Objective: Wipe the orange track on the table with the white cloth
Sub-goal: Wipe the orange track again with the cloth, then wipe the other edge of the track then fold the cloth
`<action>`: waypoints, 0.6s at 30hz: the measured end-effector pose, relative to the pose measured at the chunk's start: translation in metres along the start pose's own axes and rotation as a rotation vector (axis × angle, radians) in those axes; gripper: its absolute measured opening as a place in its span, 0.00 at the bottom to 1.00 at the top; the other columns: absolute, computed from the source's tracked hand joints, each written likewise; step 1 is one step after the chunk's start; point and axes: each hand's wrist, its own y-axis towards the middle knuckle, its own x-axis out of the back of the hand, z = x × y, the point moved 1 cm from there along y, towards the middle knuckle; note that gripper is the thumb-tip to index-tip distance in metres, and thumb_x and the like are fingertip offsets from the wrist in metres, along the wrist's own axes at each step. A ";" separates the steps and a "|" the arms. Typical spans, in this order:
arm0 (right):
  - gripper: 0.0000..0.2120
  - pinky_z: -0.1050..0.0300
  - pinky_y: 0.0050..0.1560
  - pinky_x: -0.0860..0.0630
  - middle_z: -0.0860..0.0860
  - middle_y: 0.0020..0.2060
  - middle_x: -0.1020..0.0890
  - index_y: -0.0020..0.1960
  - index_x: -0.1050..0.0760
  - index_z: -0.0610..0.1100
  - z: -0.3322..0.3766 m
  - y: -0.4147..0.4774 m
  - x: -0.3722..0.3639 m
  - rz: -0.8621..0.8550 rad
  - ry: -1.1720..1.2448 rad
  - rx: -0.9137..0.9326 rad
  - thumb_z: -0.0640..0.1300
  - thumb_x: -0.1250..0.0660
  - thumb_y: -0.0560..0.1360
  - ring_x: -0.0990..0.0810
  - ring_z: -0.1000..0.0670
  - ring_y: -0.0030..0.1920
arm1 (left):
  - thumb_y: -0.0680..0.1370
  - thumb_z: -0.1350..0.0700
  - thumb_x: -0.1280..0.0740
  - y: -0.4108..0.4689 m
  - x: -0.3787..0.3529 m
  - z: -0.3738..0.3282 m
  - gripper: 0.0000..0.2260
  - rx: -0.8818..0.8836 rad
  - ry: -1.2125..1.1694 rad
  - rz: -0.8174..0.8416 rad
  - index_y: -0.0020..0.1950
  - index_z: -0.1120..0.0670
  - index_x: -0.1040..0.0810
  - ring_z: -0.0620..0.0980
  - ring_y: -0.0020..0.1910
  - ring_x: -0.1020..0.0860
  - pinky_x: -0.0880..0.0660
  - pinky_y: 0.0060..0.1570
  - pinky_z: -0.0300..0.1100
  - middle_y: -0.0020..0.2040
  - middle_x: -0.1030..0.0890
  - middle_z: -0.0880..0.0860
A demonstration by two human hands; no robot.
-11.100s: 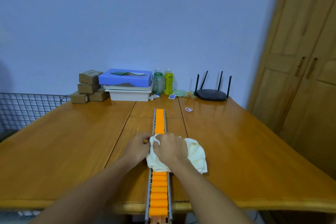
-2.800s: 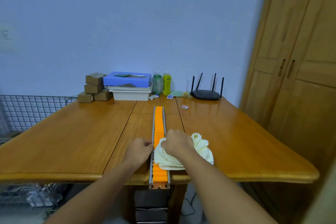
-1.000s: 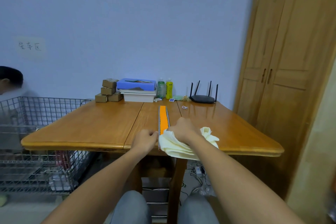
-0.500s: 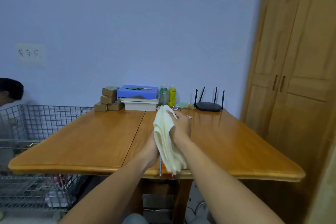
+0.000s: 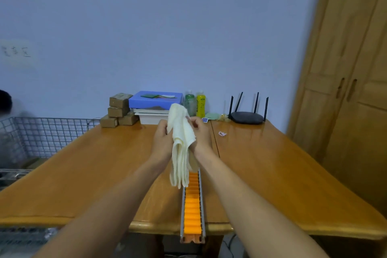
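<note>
The orange track with grey side rails runs down the middle of the wooden table, its near end sticking out past the front edge. The white cloth hangs folded in the air above the track. My left hand and my right hand both grip its upper part, one on each side. The cloth's lower end dangles just over the track, and the far half of the track is hidden behind the cloth and my hands.
At the back of the table stand brown boxes, a blue box on white trays, two bottles and a black router. A wire basket lies to the left, wooden cupboard doors to the right.
The cloth was pressed on the track under my right hand; it has been lifted off and is now held up by both hands. My view has come closer to the table.
</note>
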 end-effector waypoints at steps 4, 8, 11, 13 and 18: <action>0.05 0.55 0.47 0.23 0.53 0.49 0.18 0.46 0.20 0.53 -0.022 0.025 0.006 0.024 -0.181 0.041 0.50 0.33 0.80 0.20 0.55 0.48 | 0.79 0.63 0.32 0.035 0.005 0.016 0.06 0.008 0.070 -0.010 0.52 0.59 0.28 0.48 0.41 0.25 0.27 0.38 0.38 0.44 0.24 0.52; 0.07 0.60 0.44 0.28 0.54 0.49 0.19 0.46 0.21 0.53 -0.049 0.045 0.024 0.032 -0.213 0.026 0.53 0.35 0.81 0.22 0.58 0.49 | 0.80 0.62 0.33 0.078 0.011 0.023 0.06 0.009 0.181 0.045 0.56 0.57 0.28 0.48 0.38 0.24 0.28 0.35 0.40 0.43 0.23 0.52; 0.09 0.61 0.44 0.28 0.54 0.48 0.18 0.48 0.21 0.51 -0.068 0.060 0.039 0.012 -0.196 -0.032 0.54 0.35 0.81 0.21 0.57 0.48 | 0.81 0.59 0.37 0.111 0.017 0.031 0.07 -0.035 0.413 0.119 0.55 0.48 0.27 0.51 0.40 0.21 0.27 0.35 0.44 0.44 0.19 0.51; 0.08 0.60 0.45 0.26 0.56 0.46 0.18 0.49 0.21 0.50 -0.081 0.074 0.049 -0.013 -0.170 -0.073 0.53 0.35 0.82 0.21 0.57 0.48 | 0.81 0.60 0.39 0.134 0.018 0.043 0.11 -0.075 0.568 0.177 0.57 0.44 0.27 0.54 0.43 0.21 0.25 0.39 0.46 0.47 0.20 0.52; 0.07 0.58 0.47 0.24 0.58 0.46 0.18 0.48 0.21 0.53 -0.113 0.106 0.061 -0.039 -0.187 -0.123 0.53 0.35 0.82 0.18 0.53 0.49 | 0.79 0.63 0.37 0.181 0.009 0.082 0.15 -0.186 0.859 0.302 0.60 0.46 0.26 0.56 0.50 0.21 0.22 0.48 0.52 0.54 0.19 0.54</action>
